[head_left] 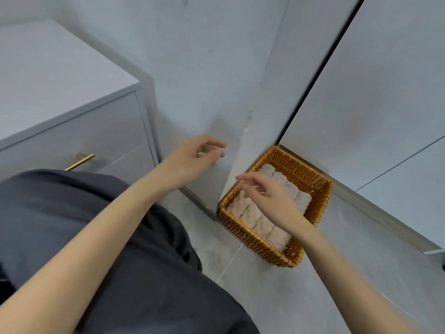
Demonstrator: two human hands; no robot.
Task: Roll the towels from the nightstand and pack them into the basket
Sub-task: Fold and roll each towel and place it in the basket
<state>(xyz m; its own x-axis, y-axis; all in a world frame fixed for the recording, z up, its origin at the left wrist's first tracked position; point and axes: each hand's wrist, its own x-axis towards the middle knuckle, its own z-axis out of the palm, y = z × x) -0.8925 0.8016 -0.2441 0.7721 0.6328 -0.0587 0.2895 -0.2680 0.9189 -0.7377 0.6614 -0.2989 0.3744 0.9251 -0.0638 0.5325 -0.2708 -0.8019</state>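
The floor (265,297) was pale grey tile with thin grout lines, and the wicker basket (250,233) stood on it, pushed into a corner where a plain grey wall (204,68) jutted out. Behind and to the right of the basket rose flat white cabinet doors (385,92), split by a narrow dark gap (320,68), with a pale strip (385,227) running along their foot. Well to the left of the basket stood the grey nightstand (60,80), its drawer front fitted with a slim brass handle (80,161). Dark grey trousers (144,273) filled the view nearer than the basket.

The basket was rectangular, woven in honey-brown cane with an open-weave wall and a braided rim. Inside it lay rolled towels in two rows, packed side by side and touching: beige towels (255,220) along the left side, grey towels (301,200) along the right side. Their pile looked thick and nubbly.

The right grip (272,196) hung over the middle of the basket, fingers spread and loosely bent, holding nothing — whether the fingertips touched a towel could not be told through the blur. The left grip (197,153) was in the air to the upper left of the basket, in front of the wall, fingers loosely curved and apart — it held nothing either.
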